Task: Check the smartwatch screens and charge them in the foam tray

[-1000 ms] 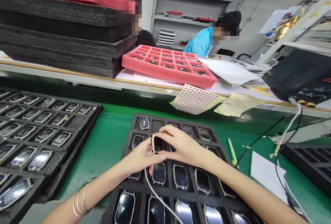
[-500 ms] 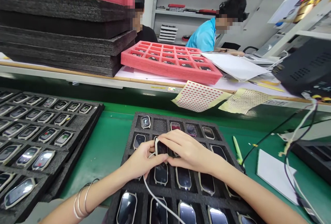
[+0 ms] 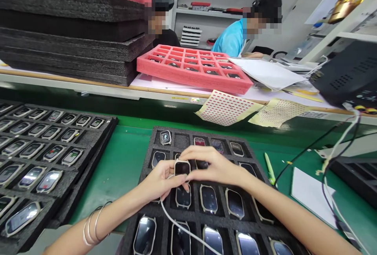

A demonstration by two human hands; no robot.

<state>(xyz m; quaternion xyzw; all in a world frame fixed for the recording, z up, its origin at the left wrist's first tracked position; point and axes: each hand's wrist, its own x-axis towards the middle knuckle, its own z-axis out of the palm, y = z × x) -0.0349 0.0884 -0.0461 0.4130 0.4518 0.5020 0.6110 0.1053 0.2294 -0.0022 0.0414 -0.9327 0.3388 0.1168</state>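
Both hands meet over a black foam tray (image 3: 147,156) whose pockets hold several smartwatch bodies. My left hand (image 3: 160,182) and my right hand (image 3: 213,166) together pinch one watch body (image 3: 182,167), screen facing up, just above the tray's second row. A white cable (image 3: 182,229) runs from under my left hand down toward the near edge; its end is hidden by my fingers. Silver bangles (image 3: 91,229) circle my left wrist.
A second black tray (image 3: 97,139) of watch bodies lies on the left of the green mat. Behind stand stacked black foam sheets (image 3: 73,43), a red foam tray (image 3: 191,78), dotted sticker sheets (image 3: 226,107) and a black box (image 3: 347,76). A green pen (image 3: 269,166), paper (image 3: 312,196), cables and two seated people are nearby.
The watch body between my fingers has turned from standing on edge to screen-up and flat. Both hands have stayed over the same spot of the tray.
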